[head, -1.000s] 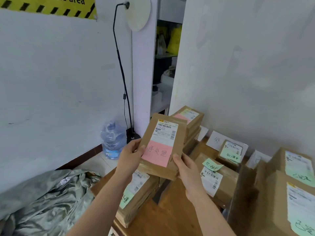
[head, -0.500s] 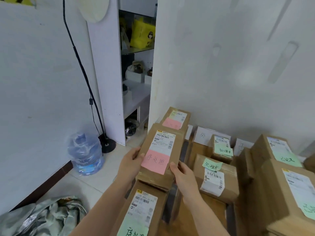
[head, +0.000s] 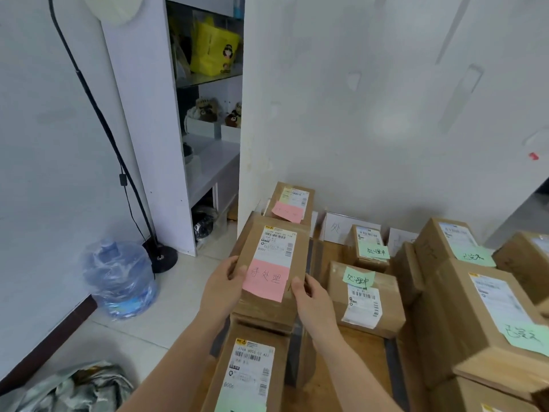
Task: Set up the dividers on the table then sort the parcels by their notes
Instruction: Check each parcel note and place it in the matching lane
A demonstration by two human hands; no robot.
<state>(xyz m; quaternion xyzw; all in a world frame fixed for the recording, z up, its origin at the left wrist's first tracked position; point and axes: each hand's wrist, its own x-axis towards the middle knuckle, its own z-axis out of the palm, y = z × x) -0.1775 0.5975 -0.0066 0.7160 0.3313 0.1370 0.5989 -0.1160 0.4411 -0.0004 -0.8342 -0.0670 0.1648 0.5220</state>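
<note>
inspector: landmark for this record is the flat brown cardboard parcel with the pink handwritten note (head: 274,254), hereafter the pink-note parcel. begin nearest.

clerk: directly in front of the pink-note parcel lies a long brown cardboard parcel with a pale green note (head: 246,376), on the wooden table (head: 365,352).

inspector: grip?

clerk: the left hand (head: 221,288) holds its left edge, thumb on top beside the note, fingers curled under. the right hand (head: 312,301) pinches the right edge. both hands take the near end. i judge that keeps the note readable and the far end free to be guided in.

inspector: position of the item?

clerk: face up, roughly level, over another brown box. whether it rests on that box or hangs just above it cannot be told.

inspector: to its right?

clerk: just beside it, a dark upright strip (head: 313,254), which i take for a divider. past that, two brown boxes with green notes (head: 367,298). further right, large brown cartons with green notes (head: 475,322).

inspector: behind it?

clerk: just behind it, a brown parcel with a matching pink note (head: 292,202), near the white wall. pink sits with pink, so i judge this lane the correct one. behind and to the right stands a white handwritten card (head: 335,228), seemingly a lane marker.
</note>
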